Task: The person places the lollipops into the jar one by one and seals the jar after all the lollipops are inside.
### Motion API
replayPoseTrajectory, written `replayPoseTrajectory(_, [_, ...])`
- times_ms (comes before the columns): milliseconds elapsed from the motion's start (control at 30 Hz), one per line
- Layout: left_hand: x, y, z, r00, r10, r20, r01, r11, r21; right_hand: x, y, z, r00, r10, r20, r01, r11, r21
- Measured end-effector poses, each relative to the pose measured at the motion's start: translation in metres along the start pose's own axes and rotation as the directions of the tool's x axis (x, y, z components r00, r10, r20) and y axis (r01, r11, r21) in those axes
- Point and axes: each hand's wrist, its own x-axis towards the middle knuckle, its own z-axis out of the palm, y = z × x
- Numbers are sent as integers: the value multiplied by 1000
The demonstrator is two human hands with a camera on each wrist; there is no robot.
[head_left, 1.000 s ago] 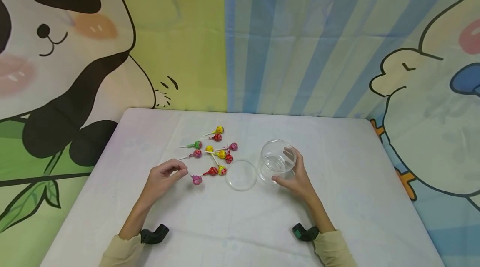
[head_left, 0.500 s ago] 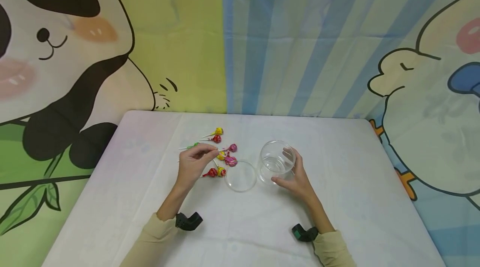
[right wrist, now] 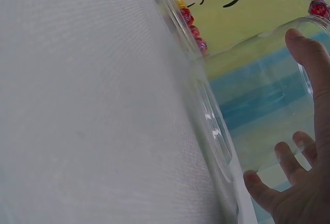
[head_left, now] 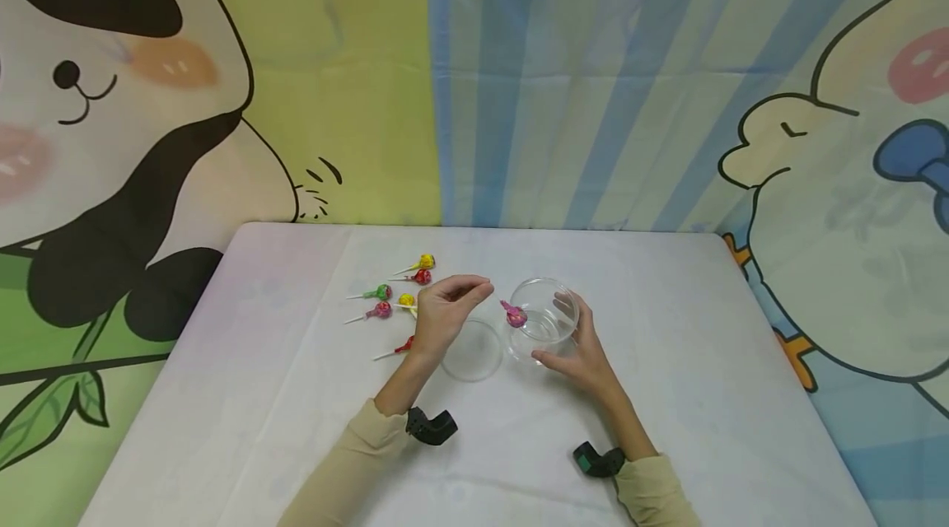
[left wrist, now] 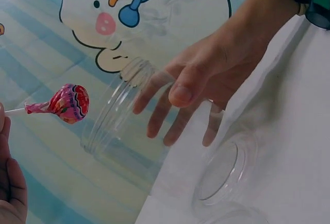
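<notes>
My left hand (head_left: 449, 317) pinches the thin stick of a pink-wrapped lollipop (head_left: 515, 314), held in the air at the rim of a clear jar (head_left: 544, 328). In the left wrist view the lollipop's wrapped head (left wrist: 72, 103) points toward the jar's open mouth, a small gap away. My right hand (head_left: 582, 343) holds the jar from its right side, thumb and fingers spread around the wall. Through the clear plastic its fingers show in the right wrist view, and the jar (right wrist: 258, 100) has nothing visible inside.
A clear round lid (head_left: 472, 352) lies on the white table left of the jar. Farther left are loose lollipops: yellow (head_left: 426, 261), red (head_left: 422, 277), green (head_left: 382, 292) and pink (head_left: 381, 310). My left hand and forearm hide others. A printed curtain (head_left: 511, 99) stands behind the table.
My left hand has carried the pink lollipop from the table's left part, up and rightward over the other lollipops, to the jar's rim. The right hand and jar have stayed put.
</notes>
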Motion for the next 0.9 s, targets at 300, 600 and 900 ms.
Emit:
replayPoseTrajectory(300, [2,-7,15,995,1,104,-16,990,140,0,-1,-1,1000,-13,0,13,1000,5])
replayPoseTrajectory(600, [1,-28,24,975,125,185,-158,971,178,-1,1,0,999,-36,0,36,999,-5])
replayPoseTrajectory(900, [6,-23,37,933,213,290,-287,926,244,-1,0,1,999,-36,3,36,999,-12])
